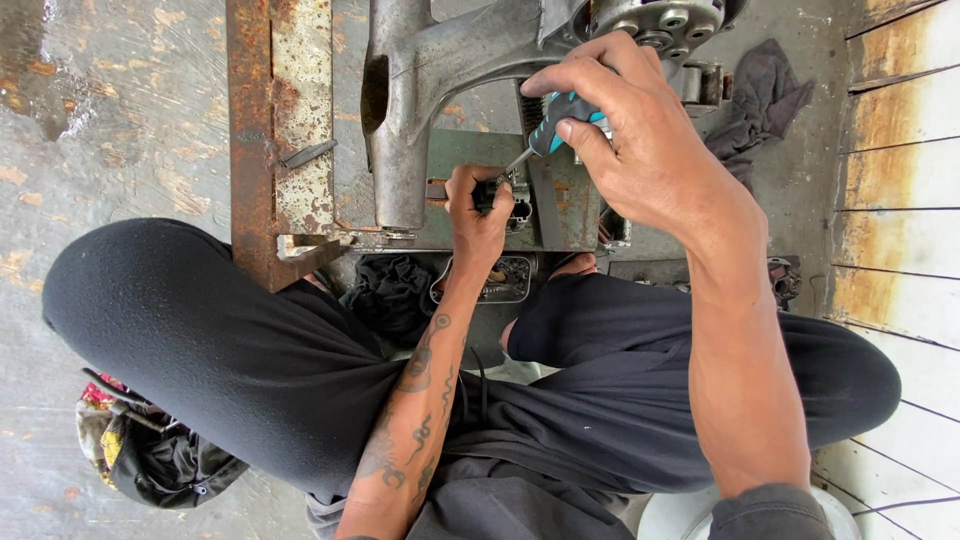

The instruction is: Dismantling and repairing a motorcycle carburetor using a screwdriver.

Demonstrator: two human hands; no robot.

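A: Gripping check: right hand (640, 140) wraps the teal-and-black-handled screwdriver (553, 127), tip angled down-left. Left hand (478, 212) pinches a small black part (487, 194) right at the tip.

B: Where's that sit?

A: Against the green metal plate (470, 190), under the grey cast-metal housing (420, 90). Rusty steel bracket (275, 130) to the left.

B: Surroundings?

A: Stained wet concrete floor (120, 120). Dark grey rag (760, 100) top right. Person sits cross-legged, patterned bag (130, 440) by the knee.

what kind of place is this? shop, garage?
Likely an informal repair workshop, worked on the floor. Signs: a stained concrete floor, a rusty steel frame carrying a grey cast-metal machine part, and the right hand driving a screwdriver.
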